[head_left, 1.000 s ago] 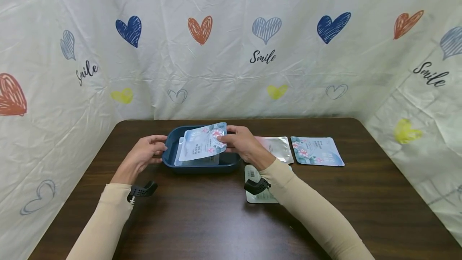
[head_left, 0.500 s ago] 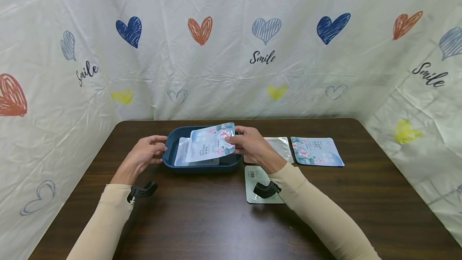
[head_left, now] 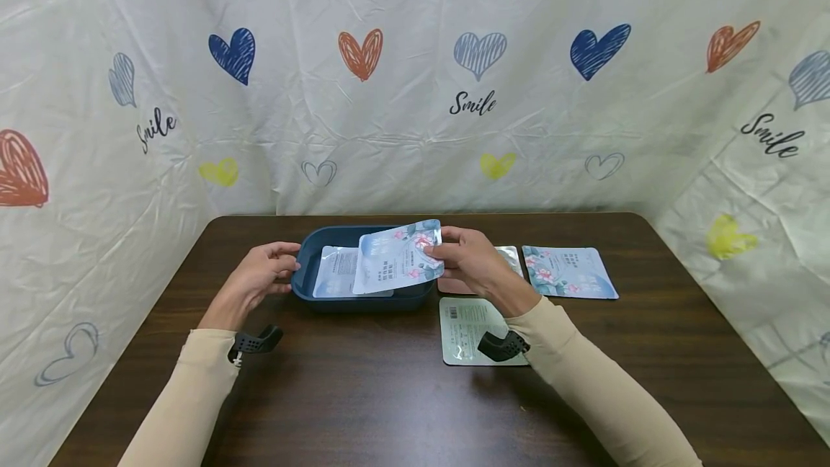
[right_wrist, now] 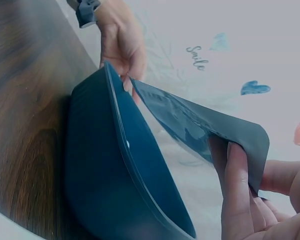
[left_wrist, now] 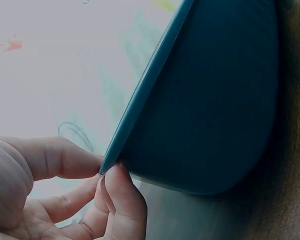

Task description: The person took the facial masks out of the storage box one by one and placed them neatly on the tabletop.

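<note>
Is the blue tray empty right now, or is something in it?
Not empty: in the head view, a pale blue packet lies in the tray, partly hidden by the flowered packet the right hand holds.

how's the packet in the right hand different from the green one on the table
The held packet shows pink flowers on light blue; the green packet shows printed text on pale green. The held packet tilts over the tray, pinched by the right hand; the green packet lies flat on the table. Both are thin packets.
</note>
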Motion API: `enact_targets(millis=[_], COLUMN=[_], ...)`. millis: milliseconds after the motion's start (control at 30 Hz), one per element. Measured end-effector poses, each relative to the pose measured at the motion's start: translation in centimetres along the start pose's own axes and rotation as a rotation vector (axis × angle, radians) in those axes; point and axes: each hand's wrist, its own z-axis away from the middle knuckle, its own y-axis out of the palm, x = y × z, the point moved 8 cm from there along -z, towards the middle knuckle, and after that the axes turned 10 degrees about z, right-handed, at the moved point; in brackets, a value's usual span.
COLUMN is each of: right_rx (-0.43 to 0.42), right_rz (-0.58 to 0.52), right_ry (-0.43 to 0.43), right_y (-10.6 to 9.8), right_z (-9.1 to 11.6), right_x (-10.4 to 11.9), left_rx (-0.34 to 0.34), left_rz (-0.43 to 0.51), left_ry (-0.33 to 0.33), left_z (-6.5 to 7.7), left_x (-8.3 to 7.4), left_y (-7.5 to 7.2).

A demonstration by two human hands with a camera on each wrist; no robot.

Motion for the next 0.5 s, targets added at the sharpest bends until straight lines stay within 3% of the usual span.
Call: enact_targets(millis=[500], right_rx=[0.012], right_rz=[-0.033], right_ry=[-0.017], right_y=[-2.9], right_z=[2.0], right_x=[-0.1], left_rx=[-0.002], left_rz=[0.001], left_ry=[-0.001], left_z=[0.0], left_x=[0.1], left_y=[0.0])
